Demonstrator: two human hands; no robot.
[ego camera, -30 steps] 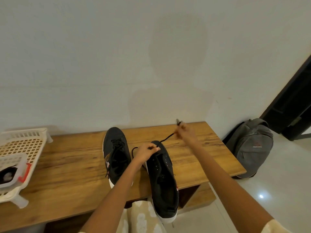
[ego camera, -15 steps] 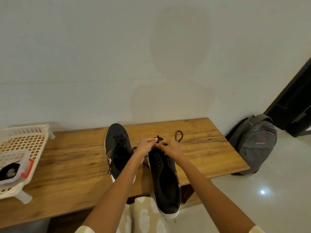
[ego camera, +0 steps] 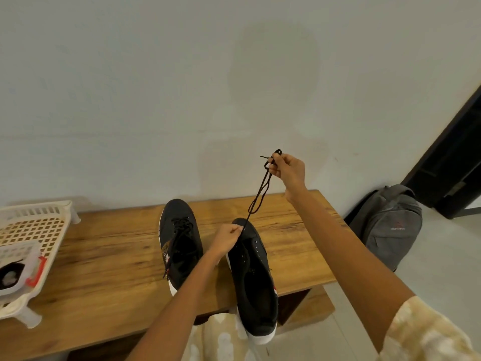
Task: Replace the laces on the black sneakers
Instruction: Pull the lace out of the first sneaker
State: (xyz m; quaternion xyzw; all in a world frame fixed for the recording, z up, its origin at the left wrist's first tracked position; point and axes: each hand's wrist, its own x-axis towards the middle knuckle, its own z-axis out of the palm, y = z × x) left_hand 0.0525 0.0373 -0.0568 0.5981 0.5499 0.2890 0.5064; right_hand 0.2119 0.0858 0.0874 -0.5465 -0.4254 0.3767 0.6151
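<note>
right hand [ego camera: 288, 171] up high above the far edge of the bench [ego camera: 109, 259], fingers curled, pinching the loose end of a black lace [ego camera: 261, 194]; short tip and a small loop stick out past the fingertips. lace runs down doubled, in a long narrow loop, then as a single taut line to the toe end of the right sneaker [ego camera: 253, 276]. left hand [ego camera: 227, 239] fisted at that toe end, pinching the lace at its low end, just above the first eyelets. exact eyelet hidden by the fist, can't tell.

right sneaker black with white sole, eyelets showing bare along the tongue opening, toe on the bench, heel hanging off the near edge over a patterned-fabric lap [ego camera: 221, 337]. left sneaker [ego camera: 179, 242] just beside it, not touching, flat on the bench, toe toward the wall, black laces already threaded and loose, one end trailing down its near side.

white perforated plastic basket [ego camera: 33, 225] at the bench's left end, holding a smaller white container with a red clip [ego camera: 36, 272] and something dark inside, too blurred to identify. grey backpack [ego camera: 390, 225] on the floor right of the bench, leaning on the wall, near a dark door frame [ego camera: 450, 162]. pale plain wall [ego camera: 156, 87] behind.
</note>
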